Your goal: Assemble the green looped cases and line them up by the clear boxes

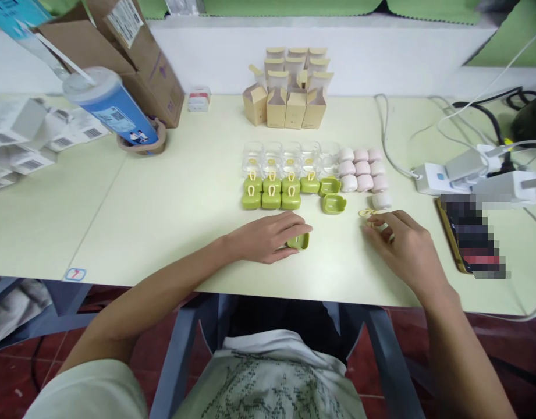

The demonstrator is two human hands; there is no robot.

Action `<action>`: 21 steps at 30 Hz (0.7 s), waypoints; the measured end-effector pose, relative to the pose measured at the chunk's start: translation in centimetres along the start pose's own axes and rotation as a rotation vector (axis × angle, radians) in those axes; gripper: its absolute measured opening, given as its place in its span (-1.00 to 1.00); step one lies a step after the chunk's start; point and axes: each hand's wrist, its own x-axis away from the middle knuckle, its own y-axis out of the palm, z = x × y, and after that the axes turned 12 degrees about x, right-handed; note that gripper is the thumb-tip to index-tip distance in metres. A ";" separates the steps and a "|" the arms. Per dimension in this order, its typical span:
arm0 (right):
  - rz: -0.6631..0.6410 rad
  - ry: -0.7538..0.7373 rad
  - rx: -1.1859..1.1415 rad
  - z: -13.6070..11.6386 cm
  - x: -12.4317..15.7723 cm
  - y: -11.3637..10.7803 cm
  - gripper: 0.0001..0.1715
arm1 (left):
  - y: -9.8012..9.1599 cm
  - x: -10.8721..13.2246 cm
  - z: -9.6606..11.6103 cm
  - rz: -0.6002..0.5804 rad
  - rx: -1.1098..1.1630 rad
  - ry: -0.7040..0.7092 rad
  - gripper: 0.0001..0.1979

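Observation:
My left hand (272,237) is closed around a small green case shell (300,240), its hollow side facing up, at the table's near side. Out to the right, my right hand (401,238) pinches at a small yellow cord loop (371,223); more yellow loops (367,213) lie at its fingertips. Two hollow green shells (334,204) rest between and beyond my hands. To their left, several green cases (271,201) with yellow loops on top stand in two rows. A white rounded piece (381,201) sits just beyond my right hand.
Behind the green cases are clear plastic covers (291,156), with white and pink rounded pieces (362,168) alongside. Small open cartons (295,108) stand against the wall. A phone (471,235) and power strip (442,177) with cables lie right; a blue cup (114,110) and white boxes (21,137) left.

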 end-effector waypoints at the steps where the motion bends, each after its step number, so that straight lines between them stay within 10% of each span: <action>1: 0.010 0.000 -0.014 0.1 -0.1 0.2 -0.73 | 0.0 0.0 0.0 0.005 0.015 0.009 -0.53; 13: 0.122 -0.066 -0.083 -1.4 0.6 -1.1 -0.66 | 0.0 0.1 0.1 0.126 -0.027 -0.007 -0.54; 21: 0.217 -0.333 -0.395 -7.3 -1.1 -2.3 -0.77 | 0.1 0.3 -0.7 0.188 0.020 -0.031 -0.32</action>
